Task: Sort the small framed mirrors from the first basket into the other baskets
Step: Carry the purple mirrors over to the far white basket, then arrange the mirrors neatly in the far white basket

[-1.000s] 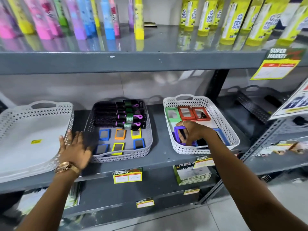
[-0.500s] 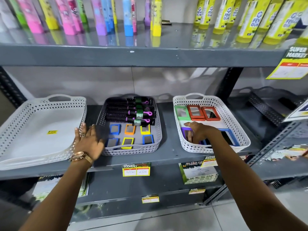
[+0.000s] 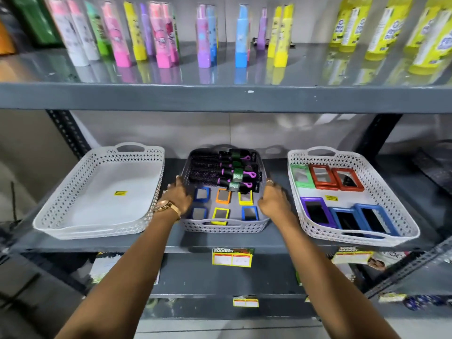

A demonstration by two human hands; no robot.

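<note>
The middle grey basket (image 3: 225, 227) holds several small framed mirrors in two rows, among them a blue one (image 3: 201, 194), an orange one (image 3: 223, 196) and a yellow one (image 3: 220, 216). Black and purple hairbrushes (image 3: 220, 172) lie at its back. My left hand (image 3: 178, 195) grips the basket's left wall and my right hand (image 3: 274, 200) grips its right wall. The white basket on the right (image 3: 354, 238) holds larger mirrors: green (image 3: 301, 176), red (image 3: 322, 177), purple (image 3: 316, 211) and blue (image 3: 371, 220). The white basket on the left (image 3: 97, 231) holds only a yellow sticker.
All three baskets stand on a grey metal shelf (image 3: 276, 238) with price tags (image 3: 232, 257) on its front edge. The shelf above (image 3: 220, 96) carries coloured bottles (image 3: 161, 37) and yellow glue bottles (image 3: 381, 33). Dark uprights frame the bay.
My right hand left the right basket and moved over to the middle basket's right side. My left hand shifted from the shelf onto that basket's left side. The view moved left.
</note>
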